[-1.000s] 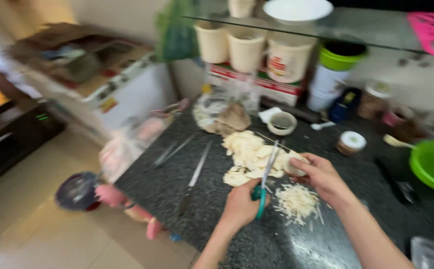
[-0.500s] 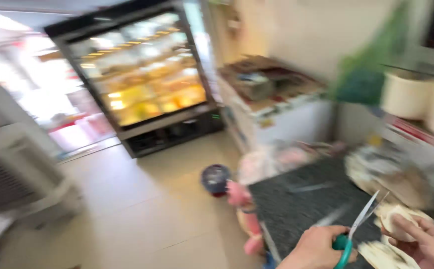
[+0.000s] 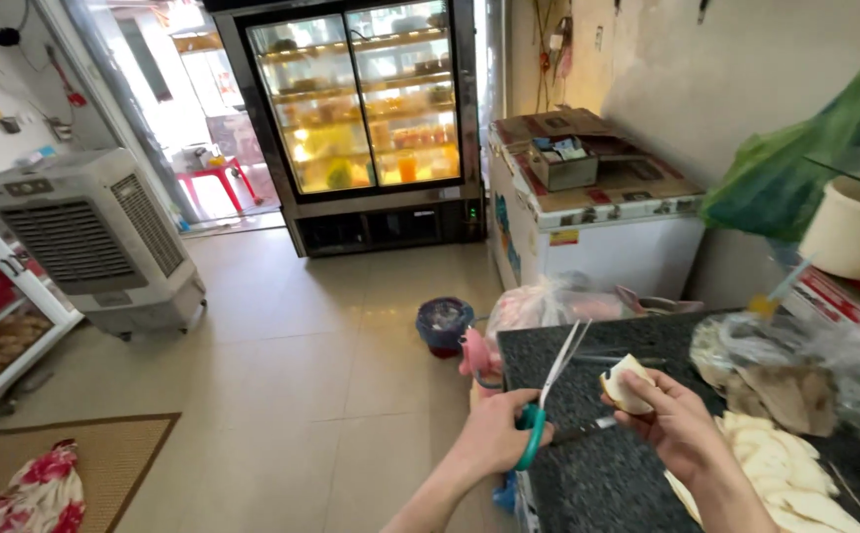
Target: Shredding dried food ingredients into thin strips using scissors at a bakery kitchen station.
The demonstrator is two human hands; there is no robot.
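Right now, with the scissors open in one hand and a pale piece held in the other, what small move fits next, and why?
Probably bring the pale piece in the right hand between the open blades of the scissors held by the left hand. The blades stand apart and beside the piece, not yet around it, above the dark counter.

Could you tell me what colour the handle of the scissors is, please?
Teal green, seen in the head view: the scissors in the left hand.

Scissors (image 3: pixel 548 395) in left hand (image 3: pixel 494 434), pale slice (image 3: pixel 625 383) in right hand (image 3: pixel 672 419)
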